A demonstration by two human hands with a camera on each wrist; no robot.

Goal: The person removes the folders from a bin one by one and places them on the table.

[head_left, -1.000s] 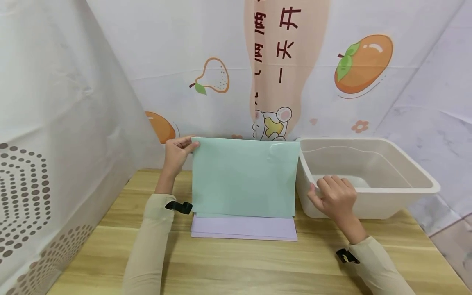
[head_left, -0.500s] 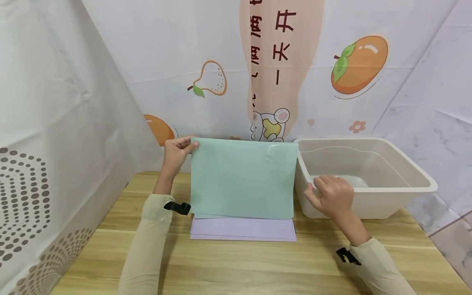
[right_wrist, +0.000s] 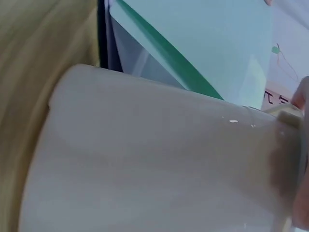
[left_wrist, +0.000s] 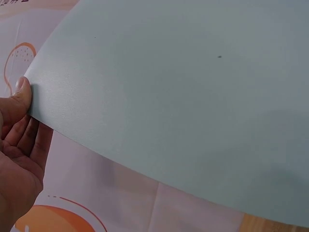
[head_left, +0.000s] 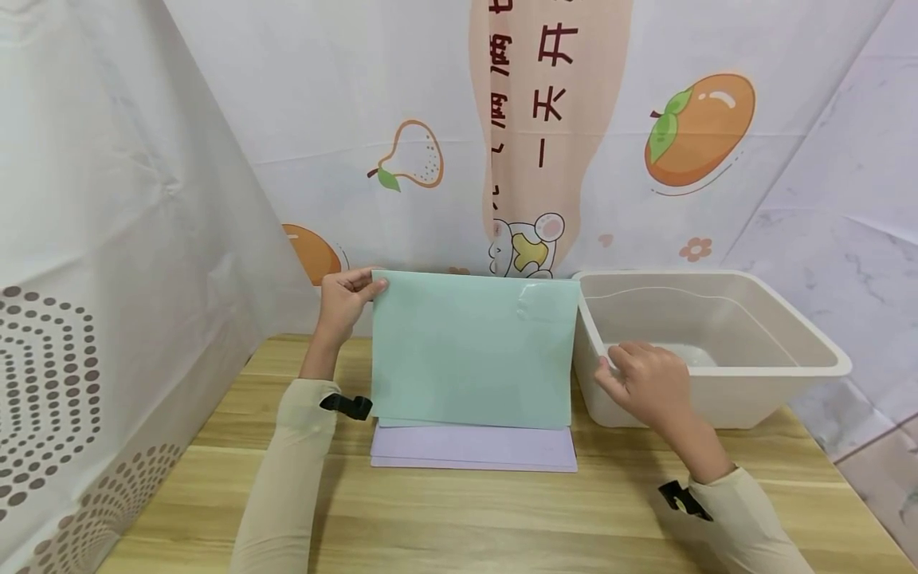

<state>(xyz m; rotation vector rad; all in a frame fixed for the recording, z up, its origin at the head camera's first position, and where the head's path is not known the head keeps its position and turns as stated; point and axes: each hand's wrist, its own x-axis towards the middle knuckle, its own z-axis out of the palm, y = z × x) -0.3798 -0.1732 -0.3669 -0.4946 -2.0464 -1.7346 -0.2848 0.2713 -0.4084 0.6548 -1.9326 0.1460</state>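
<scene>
My left hand [head_left: 340, 309] pinches the upper left corner of a mint-green sheet [head_left: 473, 351], which looks like a folder cover. The thumb lies on its front face, the fingers behind, as the left wrist view also shows. A glossy patch [head_left: 539, 301] marks the sheet's upper right. Below it, the front strip of a flat lilac folder or sheet stack [head_left: 473, 446] rests on the table; the rest is hidden. With curled fingers, my right hand [head_left: 649, 384] grips the near left rim of a white plastic bin [head_left: 774, 371]. That bin's wall [right_wrist: 145, 154] fills the right wrist view.
The bin stands at the right, close against the sheet's right edge. Behind the wooden table [head_left: 459, 518] hangs a white printed curtain [head_left: 315, 183] with fruit pictures, and another curtain [head_left: 122, 199] closes off the left side.
The head view shifts slightly. Both hands keep their holds on the sheet and the bin rim, and the right wrist turns a little.
</scene>
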